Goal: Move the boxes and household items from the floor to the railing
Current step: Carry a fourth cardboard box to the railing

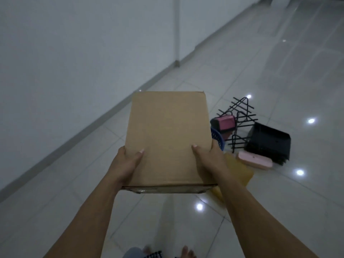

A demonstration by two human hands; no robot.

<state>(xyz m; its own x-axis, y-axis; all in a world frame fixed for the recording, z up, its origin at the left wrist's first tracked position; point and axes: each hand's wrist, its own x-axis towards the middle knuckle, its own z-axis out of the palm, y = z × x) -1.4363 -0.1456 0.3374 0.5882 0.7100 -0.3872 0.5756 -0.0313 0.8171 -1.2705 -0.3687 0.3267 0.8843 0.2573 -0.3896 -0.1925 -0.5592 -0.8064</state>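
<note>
A brown cardboard box (pixel 167 138) is held up above the floor in front of me. My left hand (pixel 126 162) grips its near left side with the thumb on top. My right hand (pixel 208 161) grips the near right side, thumb also on top. On the tiled floor to the right lie a black wire rack (pixel 240 116), a pink and black item (pixel 224 123), a blue basket (pixel 218 138) partly hidden behind the box, a black tray (pixel 270 142), a pink flat case (pixel 255 162) and a yellow envelope (pixel 240 174). No railing is in view.
A white wall (pixel 65 62) with a grey skirting runs along the left, with a narrow post (pixel 176 30) at its far end. Glossy white floor tiles (pixel 279 62) stretch ahead and right. My feet (pixel 186 252) show at the bottom edge.
</note>
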